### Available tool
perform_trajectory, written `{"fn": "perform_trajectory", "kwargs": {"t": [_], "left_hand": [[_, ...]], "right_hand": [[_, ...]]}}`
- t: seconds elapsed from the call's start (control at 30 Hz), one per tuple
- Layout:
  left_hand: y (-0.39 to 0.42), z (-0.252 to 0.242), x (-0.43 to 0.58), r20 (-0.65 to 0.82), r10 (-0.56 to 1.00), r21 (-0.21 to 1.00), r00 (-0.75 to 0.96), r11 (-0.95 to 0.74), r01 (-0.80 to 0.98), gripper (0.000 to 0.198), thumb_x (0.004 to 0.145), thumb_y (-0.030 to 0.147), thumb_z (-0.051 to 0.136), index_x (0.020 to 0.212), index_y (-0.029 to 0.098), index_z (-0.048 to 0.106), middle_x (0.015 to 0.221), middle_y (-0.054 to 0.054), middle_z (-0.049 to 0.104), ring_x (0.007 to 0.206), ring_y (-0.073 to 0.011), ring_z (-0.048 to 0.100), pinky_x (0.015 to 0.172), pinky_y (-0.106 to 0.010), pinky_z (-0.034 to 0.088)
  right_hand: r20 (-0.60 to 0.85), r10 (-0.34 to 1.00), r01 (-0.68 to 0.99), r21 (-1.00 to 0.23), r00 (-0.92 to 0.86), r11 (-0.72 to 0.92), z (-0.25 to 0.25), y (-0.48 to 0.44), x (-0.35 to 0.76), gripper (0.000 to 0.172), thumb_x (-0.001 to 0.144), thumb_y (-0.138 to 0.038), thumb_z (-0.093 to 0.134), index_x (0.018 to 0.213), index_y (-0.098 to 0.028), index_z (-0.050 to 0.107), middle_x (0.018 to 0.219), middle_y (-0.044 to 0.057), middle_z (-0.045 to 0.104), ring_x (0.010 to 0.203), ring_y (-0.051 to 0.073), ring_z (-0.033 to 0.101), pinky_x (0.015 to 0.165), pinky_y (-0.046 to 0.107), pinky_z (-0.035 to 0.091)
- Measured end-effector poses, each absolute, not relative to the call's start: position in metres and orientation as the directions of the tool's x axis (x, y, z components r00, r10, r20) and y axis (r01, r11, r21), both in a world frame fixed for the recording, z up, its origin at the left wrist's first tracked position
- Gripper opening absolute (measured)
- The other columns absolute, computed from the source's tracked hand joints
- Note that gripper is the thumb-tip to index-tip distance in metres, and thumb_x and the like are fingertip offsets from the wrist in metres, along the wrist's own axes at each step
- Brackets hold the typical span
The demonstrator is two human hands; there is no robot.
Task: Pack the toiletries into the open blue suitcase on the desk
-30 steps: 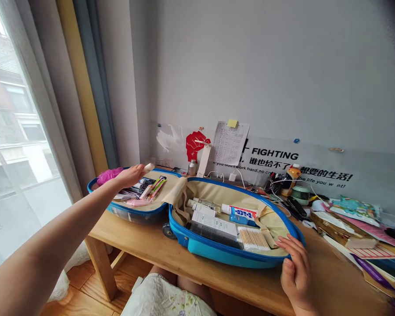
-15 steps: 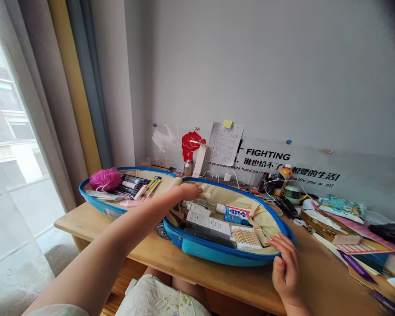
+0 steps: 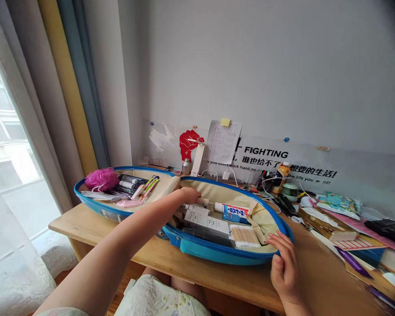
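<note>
A blue suitcase (image 3: 224,259) lies opened flat on the table, its two halves side by side. My left hand (image 3: 188,195) reaches into the far left part of the right half. Its fingers are closed by a small pale item (image 3: 202,202); its kind does not show. Close by are a white box (image 3: 206,223), a toothpaste tube (image 3: 232,210), a blue tube (image 3: 236,218) and a pack of cotton swabs (image 3: 245,237). My right hand (image 3: 285,261) rests on the near right rim, fingers stretched out, holding nothing.
The left half holds a pink bath puff (image 3: 102,179), pens (image 3: 149,188) and small white-capped containers (image 3: 128,182). Behind stand a small bottle (image 3: 186,166) and an orange-labelled bottle (image 3: 281,177). Clutter with a purple strip (image 3: 353,262) covers the table's right side.
My left hand has gone slightly lower into the case, and the small pale item by its fingers is lower too. The right hand stays on the rim. The view has shifted slightly.
</note>
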State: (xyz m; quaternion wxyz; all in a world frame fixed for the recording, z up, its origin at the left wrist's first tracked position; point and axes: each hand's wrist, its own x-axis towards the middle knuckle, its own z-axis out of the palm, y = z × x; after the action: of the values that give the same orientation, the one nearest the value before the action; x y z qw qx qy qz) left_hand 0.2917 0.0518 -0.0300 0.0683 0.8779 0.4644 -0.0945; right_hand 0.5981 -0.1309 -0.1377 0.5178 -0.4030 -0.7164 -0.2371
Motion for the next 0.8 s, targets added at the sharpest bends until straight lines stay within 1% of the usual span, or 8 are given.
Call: {"fn": "perform_trajectory", "kwargs": {"t": [0.1,0.2,0.37,0.5,0.67,0.73,0.8], "left_hand": [[0.047,-0.027,0.29,-0.251,0.791,0.047,0.558,-0.566,0.823,0.042,0.089,0.034,0.061,0.13,0.024,0.059,0.135,-0.009,0.061,0.122,-0.0284,0.058,0.101,-0.037,0.047],[0.044,-0.025,0.288,-0.276,0.786,0.063,0.554,-0.56,0.826,0.041,0.088,0.036,0.062,0.127,0.024,0.061,0.128,-0.008,0.066,0.116,-0.0266,0.062,0.095,-0.032,0.049],[0.039,-0.024,0.285,-0.272,0.791,0.089,0.548,-0.547,0.832,0.036,0.091,0.033,0.058,0.125,0.022,0.061,0.126,-0.007,0.067,0.114,-0.0241,0.062,0.091,-0.028,0.048],[0.037,-0.023,0.284,-0.262,0.812,0.112,0.521,-0.511,0.852,0.04,0.092,0.034,0.057,0.129,0.019,0.056,0.12,-0.008,0.069,0.106,-0.0231,0.065,0.084,-0.027,0.049],[0.039,-0.025,0.284,-0.257,0.818,0.152,0.514,-0.491,0.858,0.037,0.091,0.035,0.057,0.125,0.019,0.058,0.116,-0.008,0.07,0.101,-0.0223,0.066,0.082,-0.027,0.051],[0.042,-0.026,0.283,-0.266,0.817,0.153,0.512,-0.489,0.859,0.036,0.091,0.035,0.057,0.123,0.019,0.06,0.118,-0.007,0.07,0.103,-0.0229,0.065,0.084,-0.029,0.051],[0.045,-0.029,0.283,-0.238,0.822,0.148,0.517,-0.496,0.856,0.032,0.09,0.032,0.058,0.119,0.019,0.063,0.119,-0.007,0.069,0.109,-0.0241,0.064,0.09,-0.031,0.05]], "right_hand": [[0.937,0.325,0.818,-0.083,-0.131,0.569,-0.139,-0.13,0.598,0.035,0.1,-0.036,0.032,0.112,-0.019,0.061,0.108,0.013,0.064,0.12,0.031,0.055,0.096,0.053,0.046],[0.938,0.325,0.815,-0.09,-0.125,0.573,-0.139,-0.129,0.599,0.036,0.1,-0.038,0.032,0.112,-0.02,0.061,0.108,0.013,0.064,0.12,0.03,0.055,0.096,0.053,0.046],[0.936,0.325,0.817,-0.083,-0.132,0.571,-0.139,-0.129,0.599,0.036,0.1,-0.038,0.032,0.113,-0.02,0.061,0.109,0.013,0.064,0.12,0.031,0.056,0.095,0.053,0.047],[0.941,0.313,0.808,-0.083,-0.128,0.583,-0.138,-0.129,0.598,0.036,0.1,-0.038,0.033,0.112,-0.02,0.061,0.109,0.013,0.064,0.121,0.031,0.056,0.096,0.053,0.046],[0.938,0.321,0.809,-0.083,-0.134,0.581,-0.139,-0.129,0.599,0.036,0.1,-0.037,0.032,0.113,-0.019,0.061,0.109,0.014,0.064,0.119,0.03,0.055,0.096,0.054,0.046],[0.938,0.32,0.808,-0.085,-0.132,0.583,-0.139,-0.129,0.599,0.036,0.1,-0.038,0.032,0.113,-0.019,0.061,0.109,0.014,0.064,0.119,0.03,0.055,0.097,0.054,0.045],[0.938,0.32,0.808,-0.087,-0.13,0.582,-0.139,-0.129,0.599,0.037,0.1,-0.038,0.032,0.113,-0.019,0.061,0.108,0.013,0.064,0.119,0.03,0.056,0.096,0.054,0.045]]}}
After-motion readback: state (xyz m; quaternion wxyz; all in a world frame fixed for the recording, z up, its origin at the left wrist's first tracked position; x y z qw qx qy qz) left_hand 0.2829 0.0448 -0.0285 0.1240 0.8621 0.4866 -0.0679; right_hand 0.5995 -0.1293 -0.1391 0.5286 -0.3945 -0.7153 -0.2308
